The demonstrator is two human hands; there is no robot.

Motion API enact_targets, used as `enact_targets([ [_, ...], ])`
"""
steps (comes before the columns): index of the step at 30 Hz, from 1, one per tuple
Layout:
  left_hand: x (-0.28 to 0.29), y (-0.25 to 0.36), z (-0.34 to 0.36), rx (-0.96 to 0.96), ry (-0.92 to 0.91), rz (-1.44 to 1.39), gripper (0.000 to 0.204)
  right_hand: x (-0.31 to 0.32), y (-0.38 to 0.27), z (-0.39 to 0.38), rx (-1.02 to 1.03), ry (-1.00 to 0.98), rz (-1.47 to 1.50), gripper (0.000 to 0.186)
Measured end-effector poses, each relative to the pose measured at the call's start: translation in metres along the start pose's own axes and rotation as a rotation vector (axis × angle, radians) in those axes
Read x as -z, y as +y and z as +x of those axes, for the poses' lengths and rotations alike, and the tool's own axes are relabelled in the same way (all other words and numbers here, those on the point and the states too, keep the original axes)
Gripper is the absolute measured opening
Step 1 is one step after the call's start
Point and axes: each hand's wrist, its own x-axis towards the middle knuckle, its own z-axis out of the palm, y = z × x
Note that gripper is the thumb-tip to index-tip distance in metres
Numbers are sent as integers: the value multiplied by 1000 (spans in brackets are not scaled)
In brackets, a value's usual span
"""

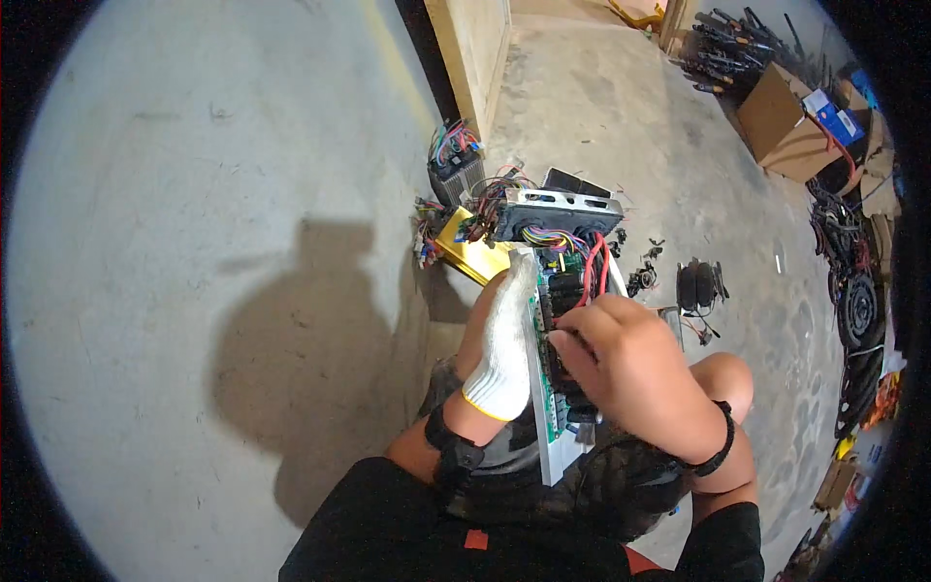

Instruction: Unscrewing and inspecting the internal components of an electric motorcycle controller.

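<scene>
1. Grey concrete floor, upper centre and right.
2. Cardboard box, upper right.
3. Circuit board, centre to lower centre, upright.
4. Bare right hand: fingers bent narrow over the board's middle, grip hidden.
5. Gloved left hand touches its left side; cannot tell how the fingers close.
6. Red wires, centre.

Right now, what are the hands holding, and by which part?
The white-gloved left hand holds a long green metal-backed circuit board by its left edge. Whether the bare right hand grips anything can't be told.
</scene>
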Motion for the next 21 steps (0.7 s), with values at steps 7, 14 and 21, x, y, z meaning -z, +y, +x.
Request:
enact_targets([
  [7, -8, 9, -4, 204, -106, -368, 50, 65, 25, -1, -453, 502, 952, 18],
  [14, -13, 12, -7, 163, -98, -398, 64, 85, 81, 5, -306, 811, 1651, 21],
  [21, -13, 7, -2, 122, -17, -378, 63, 79, 114, 2, -215, 915, 1897, 23],
])
